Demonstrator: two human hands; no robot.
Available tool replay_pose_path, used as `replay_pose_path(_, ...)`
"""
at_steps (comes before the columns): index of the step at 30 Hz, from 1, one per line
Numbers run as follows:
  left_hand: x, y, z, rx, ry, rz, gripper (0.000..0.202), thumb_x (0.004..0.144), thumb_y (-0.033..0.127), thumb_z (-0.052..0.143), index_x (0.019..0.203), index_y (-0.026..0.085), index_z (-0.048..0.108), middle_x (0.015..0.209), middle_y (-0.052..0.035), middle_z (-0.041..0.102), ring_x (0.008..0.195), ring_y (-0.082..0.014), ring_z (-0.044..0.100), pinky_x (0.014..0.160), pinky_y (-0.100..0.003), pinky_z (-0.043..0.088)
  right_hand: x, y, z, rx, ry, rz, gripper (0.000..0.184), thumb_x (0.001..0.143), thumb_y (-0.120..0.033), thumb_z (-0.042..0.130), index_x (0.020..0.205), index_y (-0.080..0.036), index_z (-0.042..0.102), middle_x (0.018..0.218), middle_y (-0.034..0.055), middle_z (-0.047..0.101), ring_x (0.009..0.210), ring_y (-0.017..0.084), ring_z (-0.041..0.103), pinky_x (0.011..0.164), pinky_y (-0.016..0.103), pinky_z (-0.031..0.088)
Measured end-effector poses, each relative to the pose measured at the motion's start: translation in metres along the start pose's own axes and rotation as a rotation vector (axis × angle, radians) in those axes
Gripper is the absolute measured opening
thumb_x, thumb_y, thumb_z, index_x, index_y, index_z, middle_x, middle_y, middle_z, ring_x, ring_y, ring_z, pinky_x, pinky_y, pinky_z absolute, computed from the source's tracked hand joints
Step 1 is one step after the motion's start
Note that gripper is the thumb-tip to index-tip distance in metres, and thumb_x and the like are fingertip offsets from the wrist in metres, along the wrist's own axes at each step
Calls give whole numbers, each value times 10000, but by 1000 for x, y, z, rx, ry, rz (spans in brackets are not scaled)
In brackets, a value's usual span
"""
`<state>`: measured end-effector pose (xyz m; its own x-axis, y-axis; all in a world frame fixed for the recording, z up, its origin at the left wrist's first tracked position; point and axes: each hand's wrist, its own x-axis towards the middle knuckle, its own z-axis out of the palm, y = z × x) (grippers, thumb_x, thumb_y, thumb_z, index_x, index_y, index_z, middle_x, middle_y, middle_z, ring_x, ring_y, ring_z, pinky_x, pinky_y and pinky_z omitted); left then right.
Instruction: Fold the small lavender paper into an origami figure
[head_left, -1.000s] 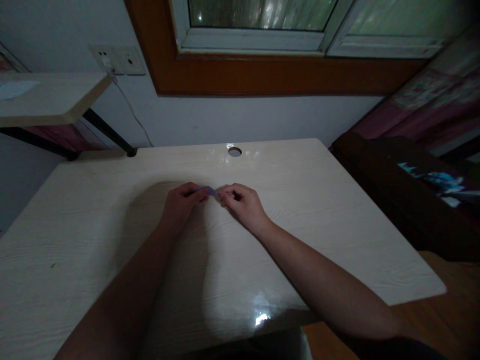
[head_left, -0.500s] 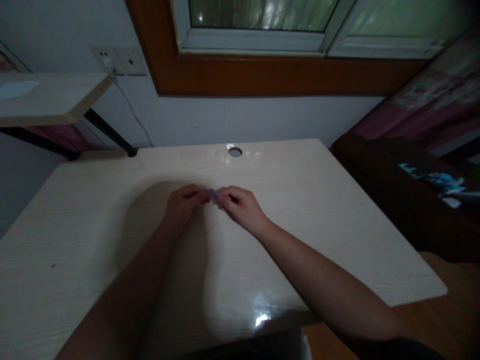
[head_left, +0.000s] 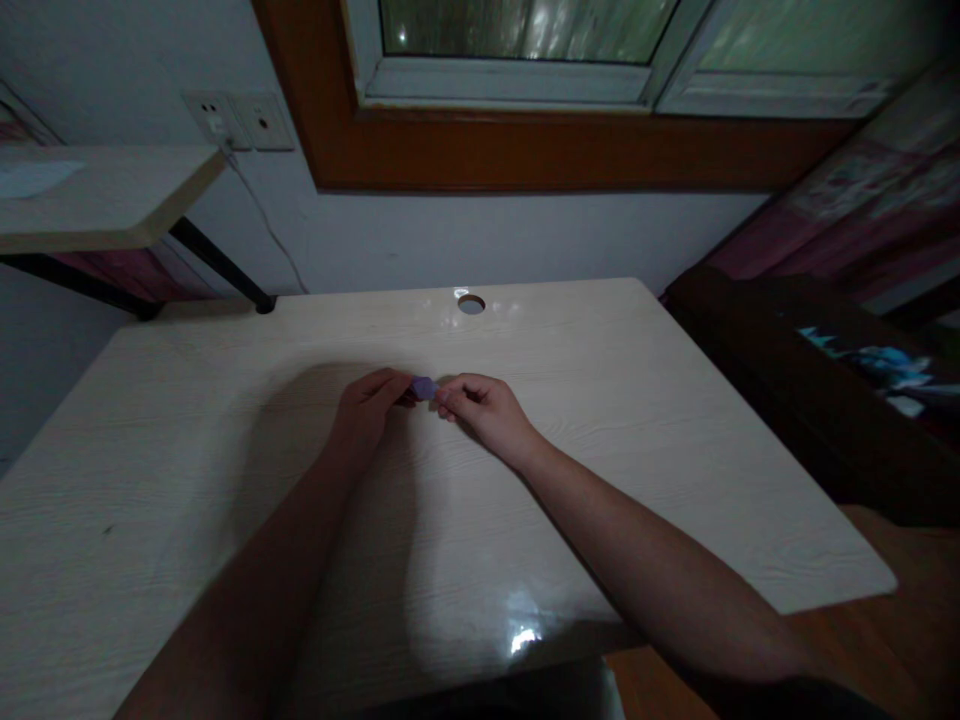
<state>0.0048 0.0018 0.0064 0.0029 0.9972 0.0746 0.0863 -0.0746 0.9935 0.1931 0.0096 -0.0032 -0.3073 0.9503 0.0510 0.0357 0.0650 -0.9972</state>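
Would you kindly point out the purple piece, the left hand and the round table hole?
Purple piece [head_left: 424, 388]: head view, its visible surface.
Left hand [head_left: 365, 406]: head view, back of the hand.
Round table hole [head_left: 471, 305]: head view, centre of opening.

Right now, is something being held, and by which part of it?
Yes, a small purple piece: the left hand holds its left end, and the right hand seems to pinch its right tip.

Looks like a home: floral pink curtain [head_left: 847, 190] at upper right, window [head_left: 517, 30] at top, 2 wall sockets [head_left: 264, 122] at upper left, wooden floor [head_left: 892, 640] lower right.
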Motion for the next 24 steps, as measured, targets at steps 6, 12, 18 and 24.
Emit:
replay_pose_path(6, 3, -8, -2, -31, 21, -51, 360, 892, 424, 559, 759, 147, 747, 750, -75, 743, 689, -180, 681, 705, -302, 545, -1, -1, -1, 91, 28, 34, 246, 792, -414, 710, 767, -169, 703, 683, 18, 680, 600, 114, 580, 611, 254, 461)
replay_pose_path(12, 3, -10, -2, -164, -33, -43, 408, 919, 474, 523, 881, 148, 764, 833, -98, 766, 737, -195, 701, 735, -331, 565, 0, 0, -3, 142, 29, 34, 245, 787, -407, 727, 782, -162, 712, 699, 23, 686, 618, 113, 583, 632, 258, 468)
replay_pose_path(18, 1, -1, 0, 35, -73, 20, 289, 818, 447, 692, 798, 164, 747, 746, -49, 729, 693, -160, 660, 685, -270, 528, 1, 3, -4, 66, -6, -3, 247, 835, -408, 689, 799, -165, 715, 707, 22, 683, 616, 112, 580, 625, 250, 456)
replay_pose_path(24, 1, -5, -1, 144, -89, -22, 243, 754, 413, 766, 832, 183, 754, 799, -32, 751, 752, -165, 674, 720, -260, 513, -1, 2, -3, -150, 4, -103, 248, 886, -406, 642, 833, -178, 725, 711, 17, 673, 609, 117, 579, 597, 238, 445)
